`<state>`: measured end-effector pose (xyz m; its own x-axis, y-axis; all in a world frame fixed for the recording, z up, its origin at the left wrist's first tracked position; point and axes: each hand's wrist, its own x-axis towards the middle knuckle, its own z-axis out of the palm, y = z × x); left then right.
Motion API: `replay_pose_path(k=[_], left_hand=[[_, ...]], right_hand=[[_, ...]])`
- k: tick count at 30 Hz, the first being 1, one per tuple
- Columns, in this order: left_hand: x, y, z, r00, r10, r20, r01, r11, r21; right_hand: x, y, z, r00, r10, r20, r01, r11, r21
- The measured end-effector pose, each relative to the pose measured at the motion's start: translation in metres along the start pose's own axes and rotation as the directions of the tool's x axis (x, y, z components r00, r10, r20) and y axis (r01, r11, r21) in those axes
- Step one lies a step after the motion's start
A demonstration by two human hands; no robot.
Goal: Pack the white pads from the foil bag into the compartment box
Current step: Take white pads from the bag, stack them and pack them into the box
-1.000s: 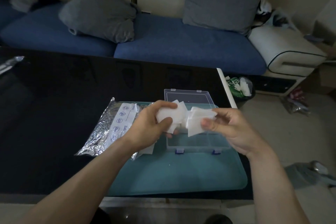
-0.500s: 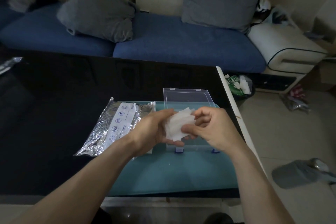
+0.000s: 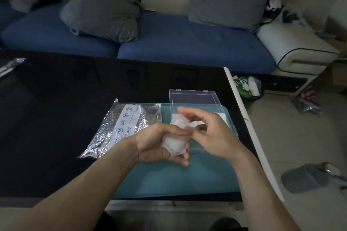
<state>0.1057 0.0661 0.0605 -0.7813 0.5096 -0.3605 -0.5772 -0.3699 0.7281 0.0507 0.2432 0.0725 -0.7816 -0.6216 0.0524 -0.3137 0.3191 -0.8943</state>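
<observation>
Left hand (image 3: 159,144): fingers curled round bunch of white pads (image 3: 175,143), gripped above teal mat (image 3: 169,180). Right hand (image 3: 212,133): blurred, fingers partly curled, tips meeting pads beside left thumb; grip or mere touch cannot be told. Pads thin, soft, squarish, stacked unevenly. Compartment box (image 3: 194,99): clear hard plastic, lid swung back, at mat's far right corner, mostly hidden behind hands. Foil bag (image 3: 122,127): crinkled silver, white label strip, flat over mat's left edge onto glossy black table (image 3: 56,108).
</observation>
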Motion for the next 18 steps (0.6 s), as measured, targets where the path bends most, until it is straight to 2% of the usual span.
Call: replay_pose_path(k=[3, 5, 8, 11, 15, 18], left_hand=[[0.008, -0.001, 0.009, 0.990, 0.083, -0.111, -0.095, 0.989, -0.114], [0.011, -0.003, 0.011, 0.988, 0.091, -0.126, -0.110, 0.981, -0.160], [0.014, -0.006, 0.009, 0.991, 0.086, -0.099, -0.098, 0.987, -0.126], [0.015, -0.006, 0.016, 0.982, 0.074, -0.172, -0.093, 0.991, -0.101], [0.019, -0.008, 0.018, 0.964, 0.097, -0.247, -0.143, 0.974, -0.174], [0.018, -0.007, 0.019, 0.973, 0.095, -0.209, -0.133, 0.976, -0.174]], right_hand=[[-0.003, 0.004, -0.002, 0.989, 0.065, 0.135, -0.060, 0.997, -0.042], [-0.005, 0.006, 0.003, 0.973, 0.106, 0.205, -0.097, 0.994, -0.053], [-0.004, 0.007, 0.008, 0.987, 0.095, 0.133, -0.073, 0.983, -0.167], [-0.003, 0.005, 0.005, 0.996, 0.082, 0.043, -0.071, 0.977, -0.203], [-0.005, 0.005, 0.009, 0.994, 0.094, 0.062, -0.078, 0.971, -0.227], [-0.004, 0.004, 0.009, 0.995, 0.088, 0.040, -0.077, 0.972, -0.222]])
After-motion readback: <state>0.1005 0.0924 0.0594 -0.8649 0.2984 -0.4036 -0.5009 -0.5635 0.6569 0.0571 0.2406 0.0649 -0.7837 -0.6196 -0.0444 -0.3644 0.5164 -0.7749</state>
